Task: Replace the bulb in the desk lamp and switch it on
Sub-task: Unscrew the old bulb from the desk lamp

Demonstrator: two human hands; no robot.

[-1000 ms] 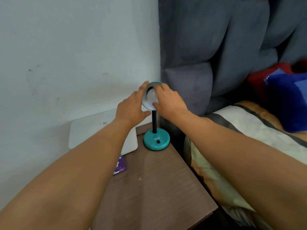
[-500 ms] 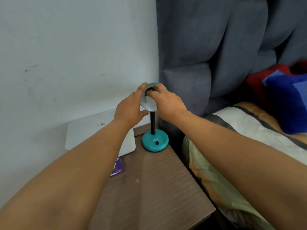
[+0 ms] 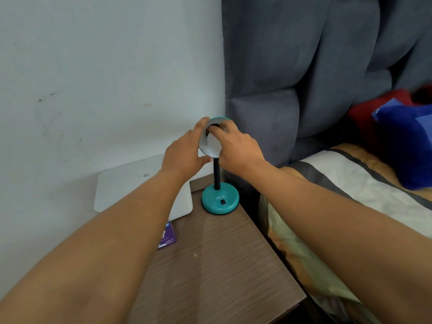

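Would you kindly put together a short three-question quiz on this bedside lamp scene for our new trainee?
1. True or false: the left hand steadies the lamp shade from outside.
2. Where are the fingers of the right hand? A) on the base switch B) inside the shade, at the bulb C) flat on the table
3. Fill in: beside the teal lamp base on the wooden table, against the wall, stands a flat ____ box.

Key
1. True.
2. B.
3. White.
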